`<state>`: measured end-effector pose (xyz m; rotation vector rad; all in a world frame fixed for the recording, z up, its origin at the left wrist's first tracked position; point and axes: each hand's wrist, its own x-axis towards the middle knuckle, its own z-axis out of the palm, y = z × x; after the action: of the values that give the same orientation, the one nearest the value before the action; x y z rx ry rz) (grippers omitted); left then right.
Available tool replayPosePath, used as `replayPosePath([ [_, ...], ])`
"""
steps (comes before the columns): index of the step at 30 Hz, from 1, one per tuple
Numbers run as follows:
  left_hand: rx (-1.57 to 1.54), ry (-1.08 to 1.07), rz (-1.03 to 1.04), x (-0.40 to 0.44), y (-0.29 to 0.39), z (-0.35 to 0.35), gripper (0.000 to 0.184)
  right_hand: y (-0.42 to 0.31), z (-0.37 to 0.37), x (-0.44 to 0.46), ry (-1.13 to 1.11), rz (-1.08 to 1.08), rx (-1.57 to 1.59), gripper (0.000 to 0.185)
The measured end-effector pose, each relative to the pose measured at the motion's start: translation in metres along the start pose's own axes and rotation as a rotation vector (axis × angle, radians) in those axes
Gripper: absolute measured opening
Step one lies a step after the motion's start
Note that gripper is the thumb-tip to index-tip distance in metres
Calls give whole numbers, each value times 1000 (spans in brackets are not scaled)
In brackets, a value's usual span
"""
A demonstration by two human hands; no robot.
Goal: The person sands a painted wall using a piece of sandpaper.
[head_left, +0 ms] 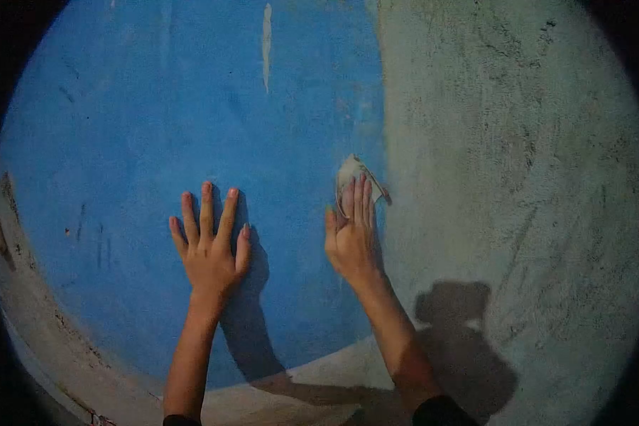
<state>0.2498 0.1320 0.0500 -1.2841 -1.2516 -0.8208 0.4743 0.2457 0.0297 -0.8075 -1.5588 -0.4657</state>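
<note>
Left hand [211,259], fingers [206,213] spread, on blue wall [142,128]; right hand [353,248] (fingers together) against pale sheet [348,172]

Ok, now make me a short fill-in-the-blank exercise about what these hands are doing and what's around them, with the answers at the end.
1. The left hand has its fingers ____, with clear gaps between them.
2. The pale sheet lies under the fingers of the ____ hand.
3. The painted wall area behind the left hand is coloured ____.
4. The dark head-shaped patch on the grey-green wall section is a ____.

Missing words: spread; right; blue; shadow.
</note>
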Motion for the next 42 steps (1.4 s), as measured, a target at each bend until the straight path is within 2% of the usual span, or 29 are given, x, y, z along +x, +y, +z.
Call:
replayPosePath([
  [2, -18, 2, 10, -2, -1, -1, 54, -2, -8, 15, 1, -2, 6, 69],
  [4, -36, 35, 16, 1, -3, 3, 53, -4, -24, 98, 40, -27, 34, 70],
  [7, -61, 46, 53, 7, -11, -2, 53, -7, -28, 153, 134, -53, 45, 69],
  [11, -70, 13, 41, 20, -39, -19, 53, -27, 2, 43, 48, -119, -25, 67],
  [13, -39, 35, 47, 25, -52, -22, 53, -35, 1, 21, 9, -92, -21, 66],
  [16, -17, 77, 52, 25, -58, -16, 53, -26, -18, 103, 28, -89, 11, 65],
  [19, -14, 107, 56, 28, -62, -13, 53, -31, -18, 152, 162, -100, 17, 65],
  [22, -21, 106, 28, 28, -60, -14, 53, -60, 0, 56, -5, -90, -144, 66],
  [25, -30, 94, 7, 26, -58, -17, 53, -68, 1, 9, -86, -124, -75, 67],
  [28, -61, 89, 7, 24, -60, -19, 53, -46, -20, 91, -52, -21, 60, 67],
  [31, -64, 99, 18, 25, -65, -17, 54, -46, -15, 142, 161, -59, -33, 66],
  [34, -65, 85, 7, 18, -65, -20, 54, -84, -1, 52, -22, -13, 20, 66],
  [37, -63, 61, -1, 11, -69, -24, 54, -98, 3, -8, -126, -148, -69, 66],
  [40, -62, 96, 21, 7, -74, -21, 54, -74, -10, 32, -113, -154, -49, 66],
  [42, -63, 74, 14, 5, -76, -21, 54, -55, -13, 83, 10, -94, -42, 66],
])
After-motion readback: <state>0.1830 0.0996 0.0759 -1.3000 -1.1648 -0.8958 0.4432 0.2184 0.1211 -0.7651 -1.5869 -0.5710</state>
